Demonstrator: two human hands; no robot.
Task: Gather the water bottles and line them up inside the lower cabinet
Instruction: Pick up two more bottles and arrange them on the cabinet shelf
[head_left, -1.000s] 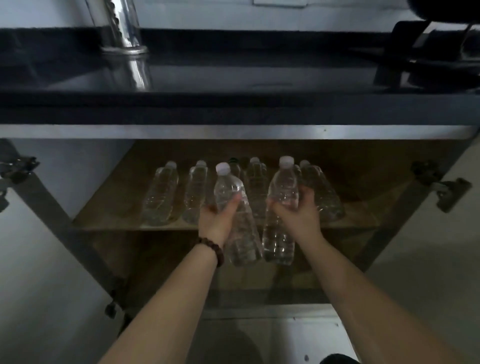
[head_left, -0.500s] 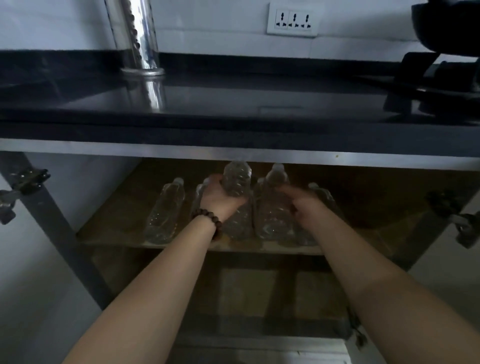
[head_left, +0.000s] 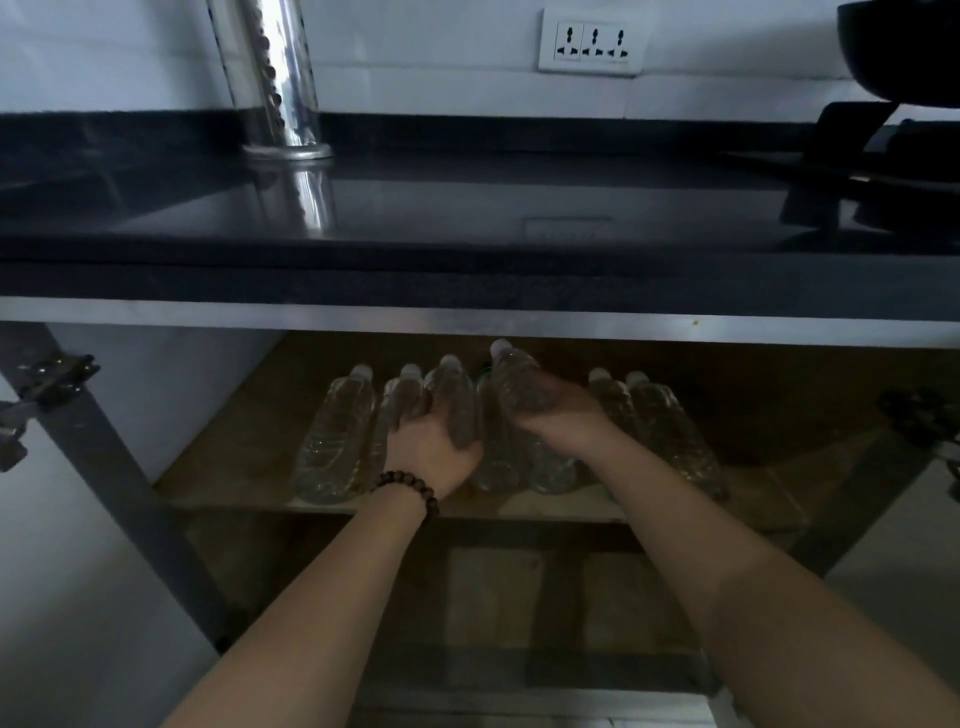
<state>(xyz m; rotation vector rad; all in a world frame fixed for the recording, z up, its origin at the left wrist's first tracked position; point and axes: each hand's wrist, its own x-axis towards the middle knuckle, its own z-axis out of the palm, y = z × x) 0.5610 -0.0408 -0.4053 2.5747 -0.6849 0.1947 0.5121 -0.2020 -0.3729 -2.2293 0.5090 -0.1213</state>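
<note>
Water bottles sit in a row on the upper wooden shelf (head_left: 234, 483) of the open lower cabinet (head_left: 119, 509), under that dark countertop (head_left: 467, 208) with the shiny metal pipe (head_left: 270, 78) on it. Your left hand (head_left: 431, 447) is wrapped around one bottle (head_left: 452, 400), your right hand (head_left: 561, 415) is gripping the bottle next to it (head_left: 514, 379), both right in the middle of the row. Standing bottles flank them: far left one (head_left: 337, 436), far right one (head_left: 670, 431). Beaded bracelet (head_left: 410, 488) on your left wrist.
</note>
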